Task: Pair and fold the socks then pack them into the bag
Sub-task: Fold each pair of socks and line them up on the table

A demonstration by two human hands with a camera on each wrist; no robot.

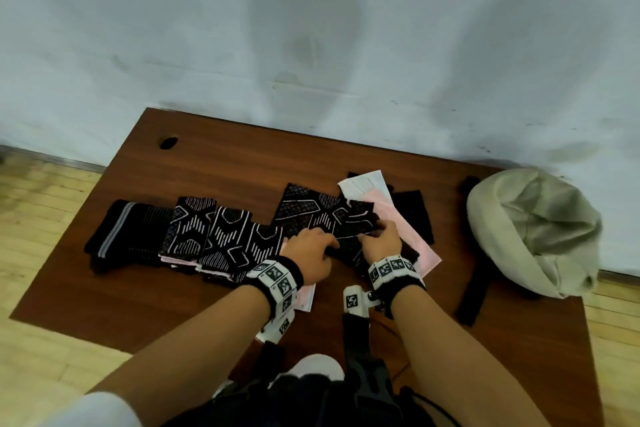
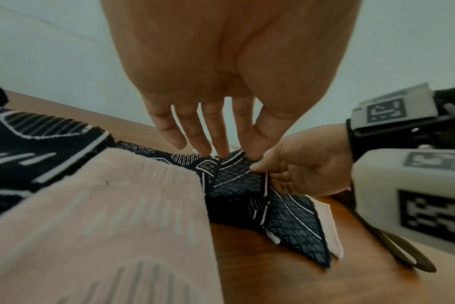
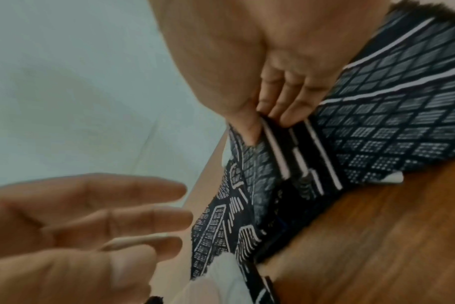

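Note:
A black sock with a white geometric pattern [image 1: 332, 218] lies mid-table, partly folded over itself. My left hand [image 1: 320, 248] has straight fingers [image 2: 204, 144] whose tips press down on the sock [image 2: 237, 181]. My right hand [image 1: 379, 236] pinches the sock's folded edge [image 3: 294, 156] between thumb and fingers [image 3: 291, 115]. In the left wrist view the right hand [image 2: 296, 170] holds that edge just right of my left fingertips. A beige fabric bag [image 1: 533, 229] slumps open at the table's right end.
More black patterned socks [image 1: 221, 232] and a black grey-striped pair [image 1: 128, 236] lie in a row to the left. Pink socks [image 1: 412, 232] and a white one [image 1: 363, 184] lie under and behind my hands. The bag's black strap [image 1: 472, 288] trails to the table's [image 1: 242, 163] front edge.

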